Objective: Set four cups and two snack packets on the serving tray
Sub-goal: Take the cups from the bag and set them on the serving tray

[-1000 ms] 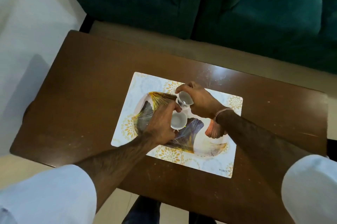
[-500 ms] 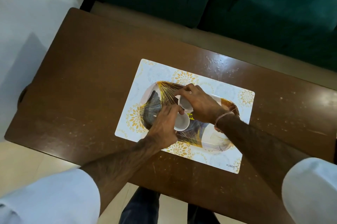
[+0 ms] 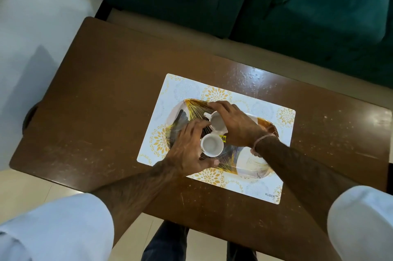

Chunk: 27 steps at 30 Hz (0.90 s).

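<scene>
An oval serving tray with a gold, black and white fan pattern lies on a white placemat. Two small white cups stand upright on it, close together. My left hand curls around the near cup, thumb below it and fingers at its left side. My right hand wraps the far cup from the right; that cup's handle points left. A yellow sticker shows on the tray between the hands. No snack packets are in view.
The placemat lies on a brown wooden table, scuffed and glossy. A dark green sofa stands beyond the far edge. White wall and pale floor are at the left. My legs show under the near table edge.
Both hands came down with the cups from above the tray to its surface. The right-hand cup went from tilted to upright. The camera view shifted.
</scene>
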{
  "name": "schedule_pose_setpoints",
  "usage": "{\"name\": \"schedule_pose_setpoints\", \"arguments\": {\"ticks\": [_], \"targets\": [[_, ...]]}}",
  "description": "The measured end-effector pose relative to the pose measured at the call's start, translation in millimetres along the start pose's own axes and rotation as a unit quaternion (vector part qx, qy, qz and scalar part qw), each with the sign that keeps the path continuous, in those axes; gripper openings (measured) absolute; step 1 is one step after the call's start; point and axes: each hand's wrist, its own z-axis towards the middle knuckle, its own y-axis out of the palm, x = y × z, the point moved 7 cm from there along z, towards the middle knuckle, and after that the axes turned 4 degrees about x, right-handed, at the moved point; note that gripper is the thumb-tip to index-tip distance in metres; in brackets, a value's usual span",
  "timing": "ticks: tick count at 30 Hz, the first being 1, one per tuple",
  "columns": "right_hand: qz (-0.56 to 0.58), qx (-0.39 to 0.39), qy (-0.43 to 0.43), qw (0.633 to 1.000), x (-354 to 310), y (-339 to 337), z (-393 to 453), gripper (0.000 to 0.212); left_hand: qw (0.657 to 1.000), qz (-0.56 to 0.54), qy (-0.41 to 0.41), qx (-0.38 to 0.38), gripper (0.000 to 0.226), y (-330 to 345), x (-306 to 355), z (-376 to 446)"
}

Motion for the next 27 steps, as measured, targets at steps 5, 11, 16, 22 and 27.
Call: {"name": "schedule_pose_setpoints", "arguments": {"ticks": [5,11,16,22,27], "targets": [[-0.012,0.024,0.033,0.999,-2,-37,1,0.102,0.999,0.005,-0.038,0.023,0.079,-36,11,24],[-0.005,0.11,0.069,0.992,-6,-119,-9,0.084,0.997,0.038,-0.039,0.055,0.074,-92,52,75],[0.002,0.186,0.098,0.978,-8,-200,-34,0.074,0.995,0.076,-0.003,0.066,0.076,-128,112,117],[0.011,0.278,0.128,0.952,-2,-297,-86,0.071,0.992,0.08,0.053,0.081,0.077,-158,209,163],[0.01,0.339,0.154,0.928,16,-370,-142,0.071,0.988,0.073,0.098,0.097,0.079,-165,300,195]]}}
